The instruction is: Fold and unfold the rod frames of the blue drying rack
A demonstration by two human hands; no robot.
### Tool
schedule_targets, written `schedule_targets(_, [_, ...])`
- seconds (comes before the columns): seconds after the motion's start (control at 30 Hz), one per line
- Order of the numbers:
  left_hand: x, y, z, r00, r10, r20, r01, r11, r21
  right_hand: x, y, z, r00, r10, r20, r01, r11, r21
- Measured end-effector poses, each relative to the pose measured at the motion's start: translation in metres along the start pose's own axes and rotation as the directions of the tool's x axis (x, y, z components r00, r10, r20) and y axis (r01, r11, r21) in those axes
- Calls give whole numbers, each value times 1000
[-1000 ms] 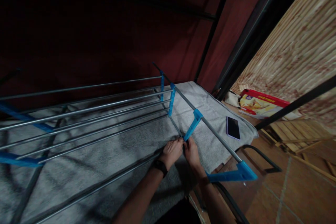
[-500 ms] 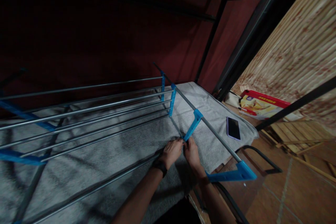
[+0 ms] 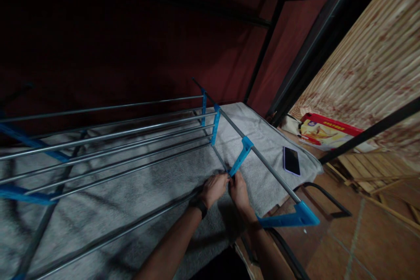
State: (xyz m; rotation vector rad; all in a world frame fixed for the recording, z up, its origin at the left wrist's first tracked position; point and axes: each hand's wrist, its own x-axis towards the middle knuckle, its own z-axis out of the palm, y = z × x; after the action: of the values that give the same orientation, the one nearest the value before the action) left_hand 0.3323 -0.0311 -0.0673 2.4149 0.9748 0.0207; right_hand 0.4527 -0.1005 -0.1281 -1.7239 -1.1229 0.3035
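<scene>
A drying rack of grey metal rods [image 3: 131, 141] and blue plastic brackets spans the left and middle of the view. My left hand [image 3: 215, 190], with a dark band at the wrist, is closed around the end of a metal rod [image 3: 131, 226] where it meets the lower end of a blue bracket [image 3: 241, 159]. Pressed in from the other side, my right hand [image 3: 240, 192] has its fingers closed on that bracket's lower end. Both sets of fingertips almost touch and cover the joint. To the right of my right forearm is a blue corner piece [image 3: 295, 216].
Under the rack lies a grey towel-like cover [image 3: 262, 183], with a phone [image 3: 292, 160] on its right part. Beyond the edge are a black metal loop [image 3: 331, 199], a red and yellow box [image 3: 331, 129] and folded wooden slats [image 3: 374, 168]. Dark posts frame the space.
Hardly anything differs. Both hands stay at the bracket's lower end, and the rack rods at the left have shifted very slightly.
</scene>
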Motion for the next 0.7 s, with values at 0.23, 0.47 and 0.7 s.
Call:
schedule_targets(0.23, [1,-1,-4,1000,-7,24,7,1000,3,-4,-2,9,997,15,-73,-13,1000,16])
schedule_targets(0.47, [2,-2,-2,1000,8,21,-8,1000,11,-7,-12,11,998,7,-68,-9,999,-39])
schedule_targets(0.7, [-13,4,-8,996,56,-73,-53,998,40,-9,-16,2,1000,7,-16,-8,998,-70])
